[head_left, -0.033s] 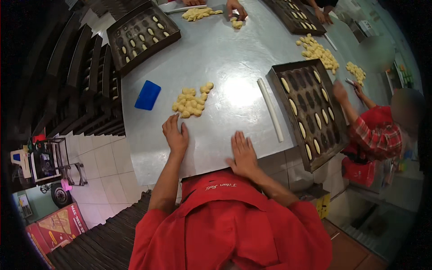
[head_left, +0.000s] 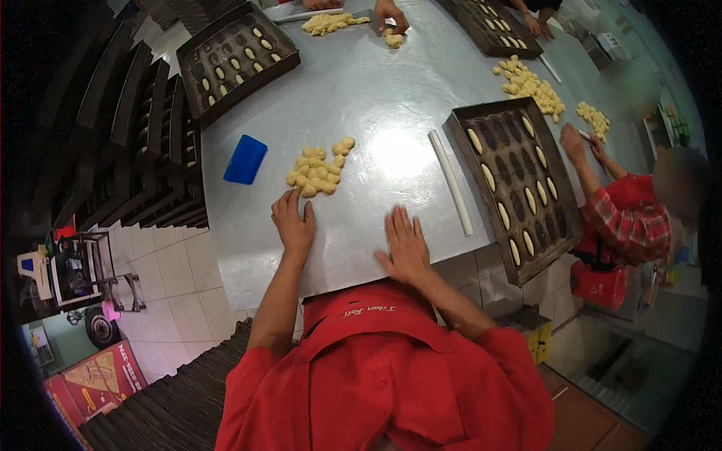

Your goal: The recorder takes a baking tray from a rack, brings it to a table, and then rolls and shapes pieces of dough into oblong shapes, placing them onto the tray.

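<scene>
A loose cluster of small yellow dough balls (head_left: 320, 169) lies on the metal table (head_left: 353, 90) in front of me. My left hand (head_left: 293, 224) rests on the tabletop at the near edge of the cluster, fingers slightly bent and the thumb apart. Its fingertips are by the lowest ball; whether they touch it I cannot tell. Farther right, my right hand (head_left: 406, 248) lies flat, palm down, near the table's front edge, with fingers stretched forward and thumb out to the left. Whatever may be under that palm is hidden. A pale rolling pin (head_left: 451, 184) lies to its right.
A dark baking tray (head_left: 481, 218) with slim dough pieces juts past the table's right edge. A blue scraper (head_left: 246, 159) lies left of the dough. Another tray (head_left: 278, 71) stands far left, beside racked trays (head_left: 90, 128). Co-workers' hands (head_left: 391, 16) handle dough across the table.
My right hand has slid slightly forward over the table. My left hand stays almost where it was. At the right, a co-worker's hand has shifted toward the other hand.
</scene>
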Tool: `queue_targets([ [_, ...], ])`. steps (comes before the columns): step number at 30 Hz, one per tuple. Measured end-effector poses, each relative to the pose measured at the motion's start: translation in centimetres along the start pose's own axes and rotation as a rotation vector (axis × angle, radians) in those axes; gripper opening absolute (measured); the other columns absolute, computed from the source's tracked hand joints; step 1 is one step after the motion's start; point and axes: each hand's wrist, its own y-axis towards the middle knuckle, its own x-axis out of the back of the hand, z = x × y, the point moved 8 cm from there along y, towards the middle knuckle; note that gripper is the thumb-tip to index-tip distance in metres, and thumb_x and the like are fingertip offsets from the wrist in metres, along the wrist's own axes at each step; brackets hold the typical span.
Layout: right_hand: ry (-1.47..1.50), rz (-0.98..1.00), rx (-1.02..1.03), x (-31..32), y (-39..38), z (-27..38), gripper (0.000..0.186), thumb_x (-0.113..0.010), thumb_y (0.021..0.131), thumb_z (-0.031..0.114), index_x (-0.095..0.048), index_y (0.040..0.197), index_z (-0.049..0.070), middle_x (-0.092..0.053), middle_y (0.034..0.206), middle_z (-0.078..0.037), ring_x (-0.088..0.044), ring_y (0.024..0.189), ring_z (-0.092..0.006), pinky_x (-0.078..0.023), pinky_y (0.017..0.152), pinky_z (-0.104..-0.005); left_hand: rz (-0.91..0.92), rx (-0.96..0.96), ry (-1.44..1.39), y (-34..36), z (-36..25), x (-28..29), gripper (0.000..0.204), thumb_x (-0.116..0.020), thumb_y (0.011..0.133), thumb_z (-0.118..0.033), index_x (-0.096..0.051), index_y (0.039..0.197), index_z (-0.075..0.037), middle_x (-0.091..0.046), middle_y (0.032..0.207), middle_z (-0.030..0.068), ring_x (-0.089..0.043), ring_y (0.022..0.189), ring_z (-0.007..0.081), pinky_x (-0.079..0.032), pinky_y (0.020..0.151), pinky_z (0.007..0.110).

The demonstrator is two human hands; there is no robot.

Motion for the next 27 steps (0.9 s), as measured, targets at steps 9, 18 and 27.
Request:
queue_targets([
  [9, 0.254, -0.158, -0.188, 6.6, 11.2, -9.5, 0.051, -0.061, 0.085, 0.035, -0.056, 0.123, 0.0, -0.046, 0.136, -0.02, -0.04, 0.129, -0.0368, -0.033, 0.105, -0.0503, -0.015, -0.146, -0.113, -1.0, 0.6, 0.5, 0.015, -0.067, 0.081, -0.006, -0.065, 0.096, -0.005, -0.062, 0.095, 0.0113, -0.055, 0.091, 0.0301, -0.044, 0.08, 0.04],
  [18, 0.38, -0.319, -0.177, 5.9, 1.9, -10.6, 0.017, -0.071, 0.07, 0.009, -0.063, 0.085, 0.007, -0.059, 0.092, -0.011, -0.055, 0.093, -0.0309, -0.047, 0.082, -0.0428, 0.129, -0.159, -0.136, -6.3, -1.8, 4.2, 0.021, -0.058, 0.08, 0.003, -0.061, 0.101, -0.001, -0.059, 0.108, 0.0177, -0.053, 0.102, 0.0342, -0.042, 0.091, 0.042],
  [27, 0.414, -1.297, -0.73, 23.5, -18.8, -25.6, 0.022, -0.071, 0.079, 0.01, -0.063, 0.099, 0.004, -0.067, 0.09, -0.009, -0.064, 0.084, -0.0255, -0.05, 0.077, -0.0358, 0.103, -0.081, -0.096, -6.3, -0.6, 3.1, 0.027, -0.063, 0.085, -0.001, -0.063, 0.111, -0.003, -0.056, 0.118, 0.0161, -0.051, 0.106, 0.0314, -0.043, 0.092, 0.039],
])
